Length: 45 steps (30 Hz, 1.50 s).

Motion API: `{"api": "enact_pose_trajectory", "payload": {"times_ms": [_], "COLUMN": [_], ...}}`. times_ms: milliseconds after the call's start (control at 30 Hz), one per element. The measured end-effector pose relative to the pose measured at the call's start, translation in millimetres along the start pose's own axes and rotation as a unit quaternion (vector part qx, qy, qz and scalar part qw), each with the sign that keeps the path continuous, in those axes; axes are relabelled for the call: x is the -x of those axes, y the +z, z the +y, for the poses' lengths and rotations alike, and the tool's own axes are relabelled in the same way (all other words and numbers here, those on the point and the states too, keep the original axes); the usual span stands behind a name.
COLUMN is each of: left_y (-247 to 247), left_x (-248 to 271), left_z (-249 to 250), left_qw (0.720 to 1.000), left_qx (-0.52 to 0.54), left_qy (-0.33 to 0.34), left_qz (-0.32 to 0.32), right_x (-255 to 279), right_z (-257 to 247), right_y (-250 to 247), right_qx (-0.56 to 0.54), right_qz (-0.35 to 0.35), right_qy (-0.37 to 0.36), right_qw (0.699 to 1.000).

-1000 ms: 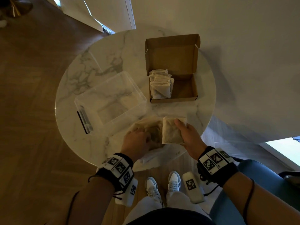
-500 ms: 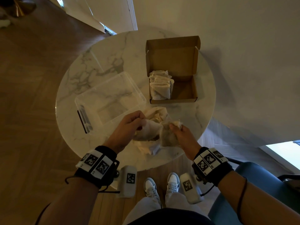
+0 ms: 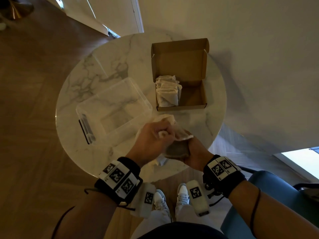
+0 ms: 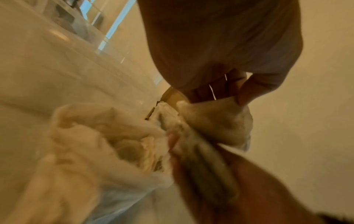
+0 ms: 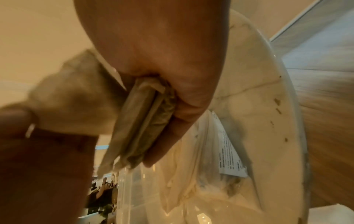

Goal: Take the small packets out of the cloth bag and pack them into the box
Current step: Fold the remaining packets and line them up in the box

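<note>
Both hands meet above the near edge of the table. My right hand (image 3: 190, 149) grips a small stack of flat, pale packets (image 3: 177, 150) (image 5: 145, 121) on edge. My left hand (image 3: 159, 134) pinches one more packet (image 4: 216, 121) (image 5: 76, 97) by its top edge, pressed against that stack. The crumpled white cloth bag (image 4: 91, 142) (image 5: 191, 174) lies on the table under the hands. The open cardboard box (image 3: 198, 99) stands at the far right of the table. Several packets (image 3: 167, 94) stand in its left half and its right half is bare.
A clear plastic tub (image 3: 112, 107) sits left of the box, close to my left hand. The round marble table (image 3: 89, 80) ends just below the hands, and a blue chair (image 3: 269, 204) stands at the lower right. A white wall runs behind the box.
My left hand has lifted off the bag holding a packet and carried it right onto the stack in my right hand. Both hands have risen and drawn together.
</note>
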State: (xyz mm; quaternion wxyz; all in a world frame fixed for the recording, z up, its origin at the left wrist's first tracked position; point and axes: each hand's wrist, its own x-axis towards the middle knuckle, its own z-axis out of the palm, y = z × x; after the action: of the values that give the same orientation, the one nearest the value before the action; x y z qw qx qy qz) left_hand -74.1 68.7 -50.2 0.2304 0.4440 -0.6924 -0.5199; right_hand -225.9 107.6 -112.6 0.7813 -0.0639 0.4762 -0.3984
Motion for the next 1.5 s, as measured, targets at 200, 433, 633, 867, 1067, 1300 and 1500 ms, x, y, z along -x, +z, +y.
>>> {"api": "enact_pose_trajectory", "payload": {"times_ms": [200,433,633,867,1067,1300,1500], "left_y": [7.2,-0.9,13.0,-20.8,-22.8,26.8,41.9], "left_x": [6.7,-2.0,14.9,35.5,21.8,10.2,8.7], "left_z": [-21.5,-30.7,-85.0,-77.4,-63.1,-66.0,-97.5], "left_qw": [0.999,0.988,0.876,0.802,0.804,0.894,0.870], "left_qx": [-0.049,-0.064,-0.454,-0.560,-0.565,-0.370,-0.387], "left_qy": [-0.008,-0.084,-0.035,-0.042,-0.083,-0.203,-0.260], "left_qz": [-0.016,0.113,-0.159,-0.202,-0.167,-0.149,-0.161], "right_x": [-2.5,-17.6,-17.6,-15.0,-13.1,-7.6,-8.0], "right_z": [-3.5,-2.7,-8.7,-3.5,3.8,7.0,10.1], "right_y": [-3.1,-4.8,-15.1,-8.9,-8.4,-8.7,-8.9], "right_qx": [0.021,0.043,0.013,0.043,0.075,0.065,0.071], "right_qz": [-0.063,0.049,0.083,0.060,0.067,0.080,0.090], "right_qy": [-0.013,-0.107,-0.127,-0.105,-0.097,-0.096,-0.090], "right_qw": [0.998,0.992,0.988,0.992,0.990,0.990,0.989]}}
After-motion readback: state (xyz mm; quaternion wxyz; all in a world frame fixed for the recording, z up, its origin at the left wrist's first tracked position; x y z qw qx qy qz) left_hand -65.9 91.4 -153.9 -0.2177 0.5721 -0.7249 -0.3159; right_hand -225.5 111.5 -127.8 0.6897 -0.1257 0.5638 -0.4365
